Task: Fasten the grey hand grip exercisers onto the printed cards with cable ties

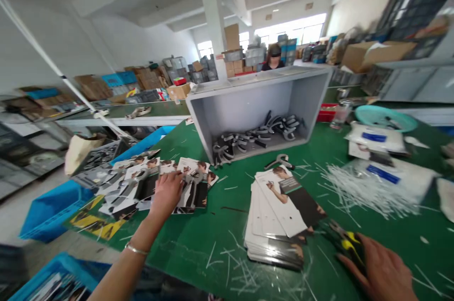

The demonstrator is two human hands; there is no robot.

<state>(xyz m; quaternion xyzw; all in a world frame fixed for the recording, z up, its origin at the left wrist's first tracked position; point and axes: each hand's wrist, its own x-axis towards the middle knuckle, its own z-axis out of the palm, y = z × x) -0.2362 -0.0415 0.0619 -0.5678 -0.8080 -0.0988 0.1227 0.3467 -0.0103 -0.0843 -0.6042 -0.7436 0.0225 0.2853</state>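
Observation:
My left hand (168,192) rests on a spread of printed cards, its fingers stretched out over them. Right beside its fingertips, a grey clamp-like tool (193,183) lies on a card (202,194). More cards with grey tools on them (131,180) overlap to its left. In my right hand (381,268) is a pair of pliers (349,244) with yellow-and-black handles, jaws pointing at the card stack. That stack of printed cards (275,216) sits between my hands, its upper cards fanned. Behind it lies one loose grey-and-black clamp-like tool (280,161).
A grey bin (258,76) on its side holds several grey-and-black tools (258,135). Thin white strips (369,192) lie heaped at the right near plastic bags (376,138) and a turquoise basin (386,116). Blue crates (53,211) stand at the left. Another person (273,57) is behind the bin.

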